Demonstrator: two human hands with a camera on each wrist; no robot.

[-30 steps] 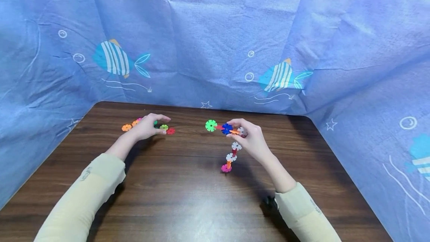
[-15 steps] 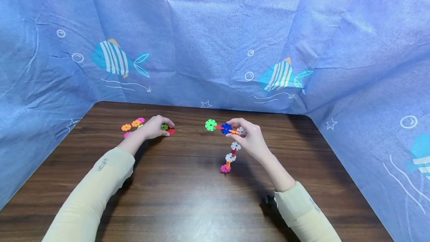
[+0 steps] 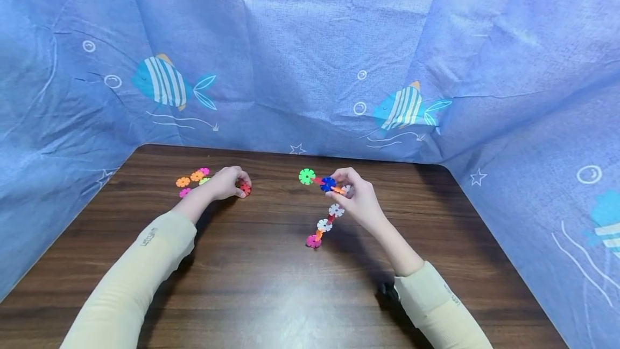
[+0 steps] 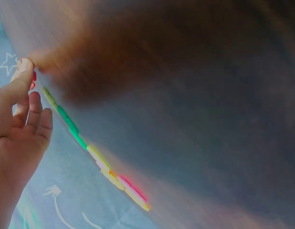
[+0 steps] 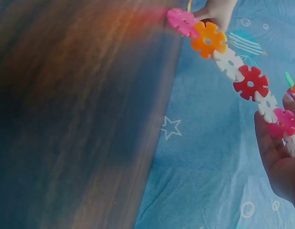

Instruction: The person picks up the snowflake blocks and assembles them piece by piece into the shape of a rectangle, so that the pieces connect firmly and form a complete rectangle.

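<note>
My left hand [image 3: 224,183] pinches a red notched flower-shaped disc [image 3: 245,189] between thumb and fingers at the table's far left. Only a sliver of that disc shows in the left wrist view. With thumb and fingers, my right hand [image 3: 362,199] grips a chain of interlocked flower discs off to the right. One end of it runs left through a blue disc [image 3: 328,184] to a bright green disc [image 3: 307,176]. The other end hangs down past white discs to a pink disc [image 3: 313,241]. My right fingers hide the chain's middle in the head view.
Loose discs, among them orange [image 3: 182,182] and pink [image 3: 185,192], lie left of my left hand. Green discs [image 4: 71,126] lie near them in the left wrist view. A blue fish-print cloth [image 3: 310,69] stands behind the brown table [image 3: 271,284].
My left hand has moved right and its fingers have closed on the red disc. The chain's hanging end has swung left, while my right hand has stayed nearly in place.
</note>
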